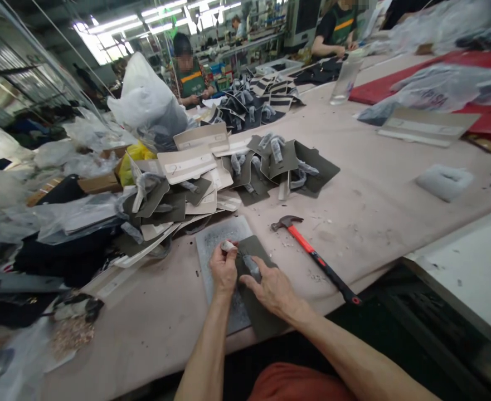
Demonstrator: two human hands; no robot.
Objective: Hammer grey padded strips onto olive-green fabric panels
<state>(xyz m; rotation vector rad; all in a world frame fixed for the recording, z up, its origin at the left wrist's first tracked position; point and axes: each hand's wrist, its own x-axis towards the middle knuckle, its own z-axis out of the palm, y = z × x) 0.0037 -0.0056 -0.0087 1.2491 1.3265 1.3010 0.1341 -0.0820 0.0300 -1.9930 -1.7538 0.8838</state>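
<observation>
My left fingers [232, 257] pinch a small whitish piece [227, 245]; my right fingers [267, 270] hold the wrapped strap [252, 268], apparently to keep the dark panel [262, 312] steady where it lies partly across the grey board [205, 248].

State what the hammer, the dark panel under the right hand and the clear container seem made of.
Hammer: dark, dull head, probably metal; smooth red and black handle, likely plastic or rubber.
Dark panel: matte, evenly coloured; perhaps faux leather or fabric.
Clear container: shiny, transparent; plastic or glass.
</observation>
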